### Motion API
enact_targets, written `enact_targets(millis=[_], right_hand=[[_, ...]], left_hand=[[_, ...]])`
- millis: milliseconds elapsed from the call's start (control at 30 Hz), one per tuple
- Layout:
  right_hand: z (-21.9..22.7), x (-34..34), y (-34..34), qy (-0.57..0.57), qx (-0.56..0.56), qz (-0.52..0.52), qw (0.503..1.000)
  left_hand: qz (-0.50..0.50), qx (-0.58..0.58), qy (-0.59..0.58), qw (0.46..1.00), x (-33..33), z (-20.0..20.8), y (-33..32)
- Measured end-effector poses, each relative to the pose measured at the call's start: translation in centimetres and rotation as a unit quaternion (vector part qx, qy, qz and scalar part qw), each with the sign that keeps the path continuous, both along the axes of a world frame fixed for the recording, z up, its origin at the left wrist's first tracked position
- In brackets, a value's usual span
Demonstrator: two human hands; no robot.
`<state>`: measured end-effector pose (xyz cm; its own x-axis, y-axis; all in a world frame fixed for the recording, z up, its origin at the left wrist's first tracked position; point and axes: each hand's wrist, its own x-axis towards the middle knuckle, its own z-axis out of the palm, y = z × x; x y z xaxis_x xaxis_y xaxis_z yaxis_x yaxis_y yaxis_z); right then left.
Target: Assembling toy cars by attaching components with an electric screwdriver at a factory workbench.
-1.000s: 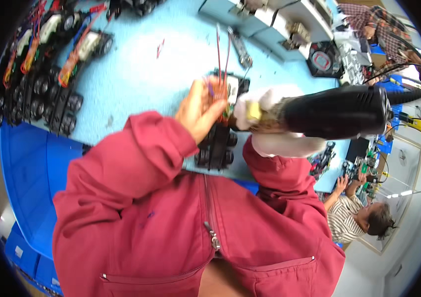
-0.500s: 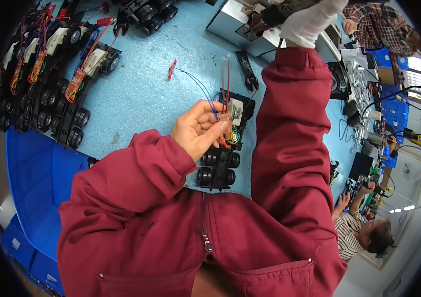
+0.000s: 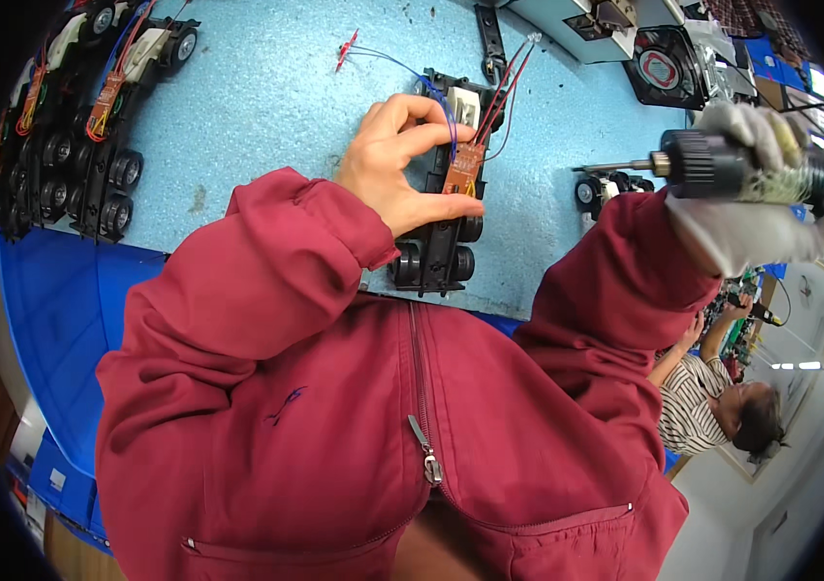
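My bare left hand (image 3: 383, 165) spans a small brown circuit board (image 3: 465, 167), index finger at its far end and thumb at its near end. The board lies over a black toy truck chassis (image 3: 439, 254) with several wheels and a pale block. Red, blue and yellow wires run from the board; a blue pair leads to a small red part (image 3: 345, 51) at the far side. In a whitish glove, my right hand (image 3: 751, 228) is wrapped round a dark electric screwdriver (image 3: 707, 165). Its bit points left, apart from the chassis.
Several similar wired chassis (image 3: 107, 184) stand at the left of the blue tabletop (image 3: 266, 92). A blue bin (image 3: 53, 339) sits below its edge. At the right are a black fan (image 3: 666, 68) and another wheeled piece (image 3: 610, 186). A co-worker in stripes (image 3: 698, 402) works farther right.
My right hand has come back from the far right with the screwdriver, now lower and nearer. My left fingers have spread along the board, which has been laid flatter on the chassis.
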<state>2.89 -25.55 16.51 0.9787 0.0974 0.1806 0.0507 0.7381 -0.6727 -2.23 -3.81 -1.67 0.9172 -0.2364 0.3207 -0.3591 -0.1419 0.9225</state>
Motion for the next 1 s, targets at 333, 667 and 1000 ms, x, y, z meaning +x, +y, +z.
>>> enact_targets(millis=[333,667,1000], right_hand=[[-5.7,-2.7,3.2,-0.070,-0.080,-0.141,0.984],[-7.3,-2.3,4.1,-0.066,-0.046,-0.119,0.990],[-8.1,-2.2,5.0,-0.097,-0.097,-0.162,0.977]], left_hand=[[0.070,0.041,-0.038,0.996,-0.5,0.6,-1.2],[0.070,0.010,-0.025,0.997,-0.3,0.6,-1.5],[0.057,0.005,0.031,0.998,-0.5,0.9,-1.3]])
